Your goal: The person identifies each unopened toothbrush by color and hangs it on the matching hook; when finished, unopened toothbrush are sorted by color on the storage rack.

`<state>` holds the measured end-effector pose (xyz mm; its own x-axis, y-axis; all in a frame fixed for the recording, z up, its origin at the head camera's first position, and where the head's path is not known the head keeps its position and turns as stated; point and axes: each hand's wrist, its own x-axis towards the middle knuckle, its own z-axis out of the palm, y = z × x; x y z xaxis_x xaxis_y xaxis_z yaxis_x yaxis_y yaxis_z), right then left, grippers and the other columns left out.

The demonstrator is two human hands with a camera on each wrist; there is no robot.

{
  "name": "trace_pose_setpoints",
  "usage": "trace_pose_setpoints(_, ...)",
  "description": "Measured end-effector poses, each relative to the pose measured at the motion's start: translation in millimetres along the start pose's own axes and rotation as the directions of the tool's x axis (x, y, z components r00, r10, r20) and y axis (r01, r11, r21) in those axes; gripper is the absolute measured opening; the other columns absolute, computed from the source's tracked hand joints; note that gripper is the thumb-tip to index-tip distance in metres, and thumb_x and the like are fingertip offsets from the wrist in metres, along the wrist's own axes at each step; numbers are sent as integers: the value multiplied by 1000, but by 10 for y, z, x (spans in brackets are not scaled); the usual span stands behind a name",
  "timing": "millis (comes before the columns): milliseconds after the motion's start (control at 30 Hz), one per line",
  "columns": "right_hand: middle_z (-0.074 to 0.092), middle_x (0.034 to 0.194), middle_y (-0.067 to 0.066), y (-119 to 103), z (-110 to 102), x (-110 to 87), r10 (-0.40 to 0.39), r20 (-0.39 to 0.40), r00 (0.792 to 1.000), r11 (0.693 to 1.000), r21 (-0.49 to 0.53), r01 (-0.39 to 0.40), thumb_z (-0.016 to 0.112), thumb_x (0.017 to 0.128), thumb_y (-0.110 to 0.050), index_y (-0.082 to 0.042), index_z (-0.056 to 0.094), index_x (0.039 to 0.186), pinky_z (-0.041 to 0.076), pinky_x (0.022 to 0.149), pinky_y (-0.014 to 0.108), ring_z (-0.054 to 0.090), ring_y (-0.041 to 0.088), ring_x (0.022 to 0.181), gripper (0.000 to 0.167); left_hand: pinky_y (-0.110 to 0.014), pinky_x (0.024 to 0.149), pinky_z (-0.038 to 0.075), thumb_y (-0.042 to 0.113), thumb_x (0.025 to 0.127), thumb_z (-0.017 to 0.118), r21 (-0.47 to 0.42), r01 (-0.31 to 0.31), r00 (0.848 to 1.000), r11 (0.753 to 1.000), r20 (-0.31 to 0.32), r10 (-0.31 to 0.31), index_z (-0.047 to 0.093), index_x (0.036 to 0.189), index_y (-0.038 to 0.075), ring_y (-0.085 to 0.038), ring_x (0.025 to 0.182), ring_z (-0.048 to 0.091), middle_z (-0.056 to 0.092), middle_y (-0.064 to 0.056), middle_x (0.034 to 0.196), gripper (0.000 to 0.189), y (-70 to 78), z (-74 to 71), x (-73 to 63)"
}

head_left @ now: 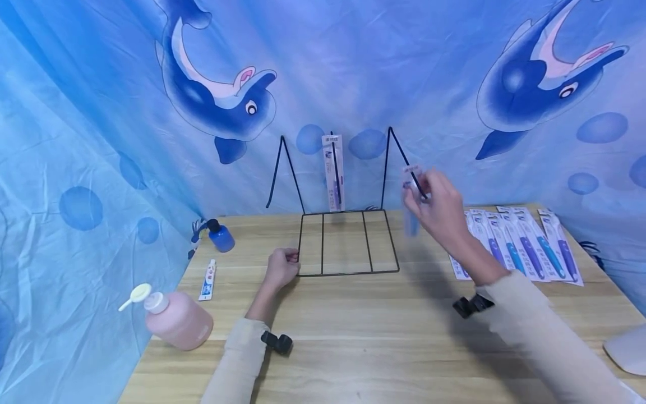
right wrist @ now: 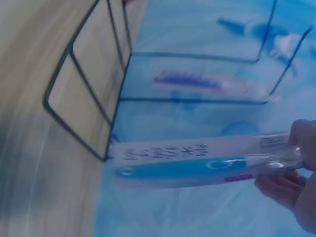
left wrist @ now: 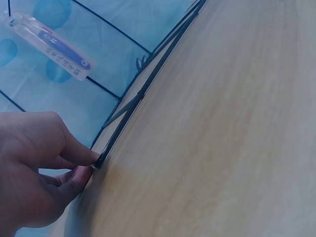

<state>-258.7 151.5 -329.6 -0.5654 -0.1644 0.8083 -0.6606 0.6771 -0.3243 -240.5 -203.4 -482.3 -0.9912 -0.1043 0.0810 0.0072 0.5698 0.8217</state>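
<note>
A black wire display rack (head_left: 348,273) stands on the table, with hook arms rising at its back. My left hand (head_left: 282,266) pinches the front left corner of its base between thumb and fingers, as the left wrist view shows up close. Near the right hook arm (head_left: 402,151), my right hand (head_left: 441,205) holds a packaged toothbrush (right wrist: 182,165) with a light blue handle by the top of its pack. The pack hangs upright, partly behind the hook in the head view. Another packaged toothbrush (head_left: 331,174), with a purple handle, hangs on the middle hook.
Several packaged toothbrushes (head_left: 525,241) lie fanned out at the right. On the left are a pink pump bottle (head_left: 179,322), a toothpaste tube (head_left: 208,280) and a small blue bottle (head_left: 222,238). A white object (head_left: 626,348) sits at the right edge. A dolphin-print curtain (head_left: 348,73) hangs behind.
</note>
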Motion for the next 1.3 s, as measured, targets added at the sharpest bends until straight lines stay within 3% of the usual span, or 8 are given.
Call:
trace_pose_setpoints(200, 43, 75, 11, 198, 357, 302, -9, -55, 998, 999, 48, 12, 64, 90, -7, 1, 47, 86, 31, 53, 32, 38, 22, 64, 19, -36, 82, 58, -10, 77, 63, 21, 9, 1000, 1000, 12, -9, 66, 114, -13, -29, 87, 67, 69, -18, 94, 38, 20, -32, -1)
trace_pose_setpoints(633, 42, 77, 12, 486, 708, 674, 20, -49, 999, 996, 86, -16, 60, 96, -11, 5, 47, 93, 32, 55, 33, 39, 25, 65, 20, -36, 82, 58, -11, 75, 62, -9, 20, 1000, 1000, 6, -19, 67, 115, -12, -28, 88, 66, 69, -16, 93, 40, -51, 31, 3)
trace_pose_setpoints(900, 41, 76, 13, 545, 764, 720, 1, -47, 999, 996, 94, 3, 62, 95, -10, 4, 47, 89, 31, 56, 34, 37, 23, 64, 22, -36, 81, 59, -11, 75, 61, 1, 14, 1000, 1000, -6, -14, 68, 113, -11, -28, 86, 67, 69, -16, 92, 39, -39, -5, 11)
trace_pose_setpoints(1033, 43, 76, 10, 579, 740, 703, 74, 18, 997, 995, 69, -75, 68, 93, -19, 0, 46, 88, 31, 57, 34, 40, 25, 65, 29, -37, 81, 59, -10, 75, 62, 6, 12, 1000, 1000, -12, -12, 68, 113, -11, -28, 86, 68, 70, -16, 91, 39, -53, -5, 8)
trace_pose_setpoints(1133, 47, 82, 11, 628, 644, 667, 202, 159, 966, 978, 26, -208, 72, 91, -31, -2, 46, 91, 35, 60, 37, 45, 27, 71, 38, -37, 82, 59, -10, 75, 62, 10, 14, 1000, 1000, -12, -14, 68, 114, -11, -29, 86, 68, 70, -16, 92, 39, -55, -5, 5)
trace_pose_setpoints(1300, 57, 103, 23, 870, 377, 503, 388, 374, 843, 922, -133, -365, 71, 90, -41, 4, 53, 111, 47, 72, 49, 56, 37, 91, 52, -36, 82, 58, -11, 76, 62, 10, 12, 1000, 1000, -1, -12, 67, 115, -11, -29, 87, 67, 69, -16, 92, 40, -44, -9, 14)
